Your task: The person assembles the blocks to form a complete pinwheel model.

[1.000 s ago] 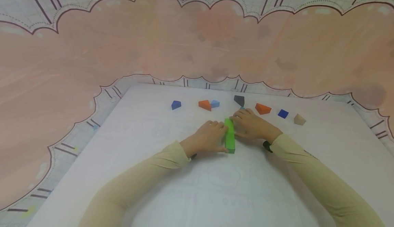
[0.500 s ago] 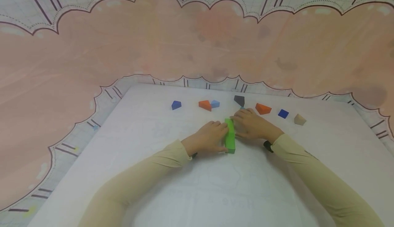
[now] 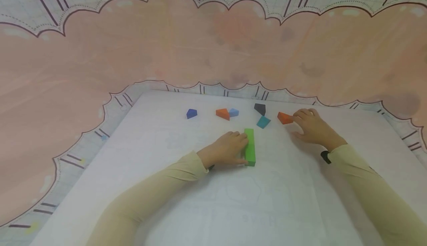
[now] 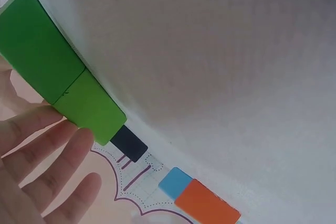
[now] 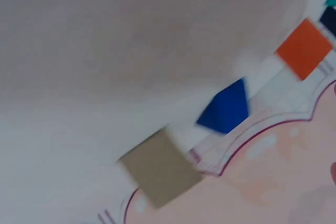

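In the head view, two green blocks, a lighter one (image 3: 250,136) and a darker one (image 3: 250,155), lie end to end in a bar. My left hand (image 3: 227,149) rests against the bar's left side, its thumb by the near end. In the left wrist view the fingers (image 4: 68,156) look relaxed, and the nearer ones touch the lighter block. My right hand (image 3: 311,129) hovers over the far right of the table, fingers loosely bent and holding nothing. Its fingertips overlap the edge of an orange block (image 3: 284,118). A blue block (image 5: 226,108) is hidden under this hand in the head view.
Along the far side lie a dark blue block (image 3: 191,114), another orange block (image 3: 222,114), a light blue block (image 3: 234,112), a black block (image 3: 260,108) and a teal block (image 3: 263,122). A tan block (image 5: 161,170) shows in the right wrist view. A patterned cloth (image 3: 200,45) surrounds the white table (image 3: 166,209).
My right hand has left the green bar and moved right to above the blue block, uncovering the teal block. My left hand stays beside the bar.
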A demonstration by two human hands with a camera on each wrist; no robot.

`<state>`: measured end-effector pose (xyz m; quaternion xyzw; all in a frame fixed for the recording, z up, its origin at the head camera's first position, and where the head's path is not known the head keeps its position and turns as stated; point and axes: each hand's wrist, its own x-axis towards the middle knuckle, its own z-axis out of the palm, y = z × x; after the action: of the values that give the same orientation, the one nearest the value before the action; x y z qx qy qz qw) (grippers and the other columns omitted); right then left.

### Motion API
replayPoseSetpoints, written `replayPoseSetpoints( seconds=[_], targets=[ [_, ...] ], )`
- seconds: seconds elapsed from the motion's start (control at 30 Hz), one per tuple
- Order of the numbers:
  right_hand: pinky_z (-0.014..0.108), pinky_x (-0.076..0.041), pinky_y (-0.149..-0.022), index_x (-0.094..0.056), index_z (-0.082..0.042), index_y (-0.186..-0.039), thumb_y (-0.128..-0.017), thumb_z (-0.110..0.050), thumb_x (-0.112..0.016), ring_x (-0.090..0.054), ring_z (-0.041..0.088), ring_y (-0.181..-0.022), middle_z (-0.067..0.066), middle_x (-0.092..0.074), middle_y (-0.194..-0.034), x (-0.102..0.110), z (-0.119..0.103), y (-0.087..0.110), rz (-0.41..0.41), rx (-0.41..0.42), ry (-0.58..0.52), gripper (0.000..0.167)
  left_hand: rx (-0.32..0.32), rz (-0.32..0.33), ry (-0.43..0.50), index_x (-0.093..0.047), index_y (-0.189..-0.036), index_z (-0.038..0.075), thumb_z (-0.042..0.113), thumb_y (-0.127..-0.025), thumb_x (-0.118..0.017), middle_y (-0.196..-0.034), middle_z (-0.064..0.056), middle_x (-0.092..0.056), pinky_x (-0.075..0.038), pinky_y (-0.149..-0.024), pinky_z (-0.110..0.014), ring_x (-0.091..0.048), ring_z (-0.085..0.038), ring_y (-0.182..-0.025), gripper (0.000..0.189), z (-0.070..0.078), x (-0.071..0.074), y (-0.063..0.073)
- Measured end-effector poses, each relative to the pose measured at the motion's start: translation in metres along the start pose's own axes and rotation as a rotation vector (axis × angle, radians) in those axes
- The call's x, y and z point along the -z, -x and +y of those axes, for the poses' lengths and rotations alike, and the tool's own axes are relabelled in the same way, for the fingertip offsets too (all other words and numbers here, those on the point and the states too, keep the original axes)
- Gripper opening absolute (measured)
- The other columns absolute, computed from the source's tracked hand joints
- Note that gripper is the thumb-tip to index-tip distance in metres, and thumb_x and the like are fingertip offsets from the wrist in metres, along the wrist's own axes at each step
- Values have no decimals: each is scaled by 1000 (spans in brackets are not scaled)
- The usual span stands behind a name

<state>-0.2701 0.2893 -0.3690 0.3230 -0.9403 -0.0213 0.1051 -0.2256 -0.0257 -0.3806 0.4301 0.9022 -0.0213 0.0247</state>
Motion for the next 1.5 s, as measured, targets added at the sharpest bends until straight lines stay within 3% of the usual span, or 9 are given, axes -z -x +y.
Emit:
replayPoseSetpoints(
  seconds=[0.13,0.37,0.6,0.83,1.2,1.5],
  targets=[
    [59,-33,-99,-58,4,-115,-78,-13,-70,-47,41,-113,22,-59,-112,0,18,6,-44,9,113,43,-1,1,0,-51,-118,13,55,-84,-60,-124,-1,-53,-42,-97,-31,-49,-15,-104,55,0,1,1],
    [61,-33,-101,-59,2,-114,-78,-4,-65,-48,40,-114,22,-58,-114,-9,38,6,-133,18,215,37,-3,4,5,-52,-118,13,55,-84,-60,-124,-2,-53,-42,-98,-31,-50,-15,-104,54,0,1,2],
    [61,-40,-93,-62,0,-104,-75,6,-64,-53,39,-104,19,-60,-102,-16,49,7,-61,96,259,29,3,-9,19,-51,-121,13,55,-84,-60,-127,-1,-52,-41,-98,-31,-49,-15,-106,56,0,0,1],
    [61,-40,-93,-64,-1,-100,-77,9,-63,-54,36,-103,17,-61,-100,-23,55,6,-81,97,270,26,3,-12,29,-51,-121,13,55,-84,-60,-127,-2,-53,-42,-97,-30,-49,-14,-104,56,1,-1,0],
    [56,-42,-90,-63,-5,-96,-70,14,-68,-56,31,-99,14,-64,-97,-25,38,4,47,238,273,32,6,-6,11,-51,-122,13,55,-84,-60,-127,-2,-53,-42,-97,-30,-49,-15,-104,57,1,1,2],
    [56,-42,-96,-61,-7,-104,-69,10,-75,-56,32,-107,12,-64,-107,-22,15,-4,-11,278,246,42,14,-13,16,-51,-123,12,55,-84,-60,-130,-3,-52,-41,-100,-32,-50,-15,-108,58,2,1,2]
  ],
)
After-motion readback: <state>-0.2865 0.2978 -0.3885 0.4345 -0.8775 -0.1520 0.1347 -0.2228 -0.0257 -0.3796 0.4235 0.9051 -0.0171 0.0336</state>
